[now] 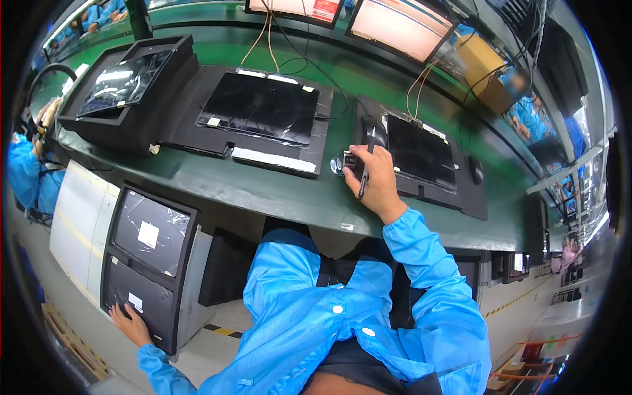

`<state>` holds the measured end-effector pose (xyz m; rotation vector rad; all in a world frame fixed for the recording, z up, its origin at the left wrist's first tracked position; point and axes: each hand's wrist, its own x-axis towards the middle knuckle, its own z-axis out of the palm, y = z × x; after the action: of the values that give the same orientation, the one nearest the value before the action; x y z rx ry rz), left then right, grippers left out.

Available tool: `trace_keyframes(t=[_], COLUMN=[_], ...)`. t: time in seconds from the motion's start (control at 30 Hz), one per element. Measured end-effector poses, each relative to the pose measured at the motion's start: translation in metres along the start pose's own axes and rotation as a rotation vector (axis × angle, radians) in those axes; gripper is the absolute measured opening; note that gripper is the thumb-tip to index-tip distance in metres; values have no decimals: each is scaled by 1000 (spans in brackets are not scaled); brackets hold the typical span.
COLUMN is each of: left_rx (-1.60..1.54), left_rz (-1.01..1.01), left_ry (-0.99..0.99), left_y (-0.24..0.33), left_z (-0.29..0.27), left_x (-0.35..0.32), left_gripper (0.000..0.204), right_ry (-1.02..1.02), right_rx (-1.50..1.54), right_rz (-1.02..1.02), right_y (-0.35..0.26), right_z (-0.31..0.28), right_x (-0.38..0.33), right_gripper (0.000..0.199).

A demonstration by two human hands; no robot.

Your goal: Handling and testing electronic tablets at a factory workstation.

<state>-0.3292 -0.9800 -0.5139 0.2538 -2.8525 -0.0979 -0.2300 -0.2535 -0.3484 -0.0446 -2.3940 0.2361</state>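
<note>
Film-covered flat black panel [122,283] in black rectangular tray [185,273], lower left; left hand [131,325] on it, fingers spread, gripping nothing. Right hand [380,176] grips slim black pen [363,184] over green worktop [289,196]. Two glossy black screens [263,108] look cabled; panel apparently isn't.

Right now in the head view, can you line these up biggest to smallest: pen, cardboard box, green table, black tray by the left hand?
1. Green table
2. Black tray by the left hand
3. Cardboard box
4. Pen in the right hand
</note>
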Motion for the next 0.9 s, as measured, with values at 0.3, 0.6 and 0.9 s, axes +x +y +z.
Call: trace_keyframes(t=[0.3,0.6,0.9], left_rx=[-517,-76,-197], left_rz=[198,310,295], left_ry=[-19,-149,-52], left_y=[82,184,116], left_z=[-46,-62,-7], left_x=[-23,-77,47], left_gripper=[58,74,71], right_ry=[59,-66,85], right_rx=[155,26,107], right_rz=[-90,26,-64], right_y=[14,12,12], right_z=[4,8,11], right_x=[-1,-12,-14], right_gripper=[57,64,62])
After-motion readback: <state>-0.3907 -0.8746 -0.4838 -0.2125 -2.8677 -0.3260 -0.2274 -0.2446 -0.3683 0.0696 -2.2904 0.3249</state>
